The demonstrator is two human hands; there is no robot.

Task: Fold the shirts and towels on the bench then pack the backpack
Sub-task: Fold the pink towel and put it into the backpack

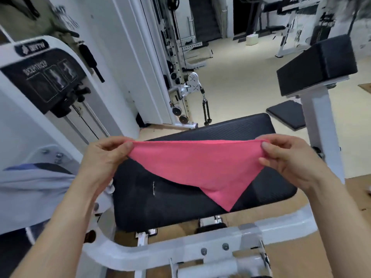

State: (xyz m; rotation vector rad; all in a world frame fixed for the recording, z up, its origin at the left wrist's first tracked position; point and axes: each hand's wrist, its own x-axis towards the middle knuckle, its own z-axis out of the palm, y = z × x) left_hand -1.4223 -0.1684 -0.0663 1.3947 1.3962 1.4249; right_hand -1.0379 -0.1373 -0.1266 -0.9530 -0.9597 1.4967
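Note:
A pink towel (202,167) is stretched between my two hands above the black padded bench (160,205). My left hand (106,155) pinches its left corner and my right hand (289,157) pinches its right corner. The top edge is pulled taut, and the cloth hangs down in a triangle whose tip reaches the bench pad. A pale blue-grey garment (34,187) lies at the left, partly out of view. No backpack shows in the head view.
The bench stands on a white steel frame (180,251). A white weight machine (40,77) rises close on the left. A second black pad on a white post (317,67) stands at the right. Cable machines and racks fill the back, with beige floor between.

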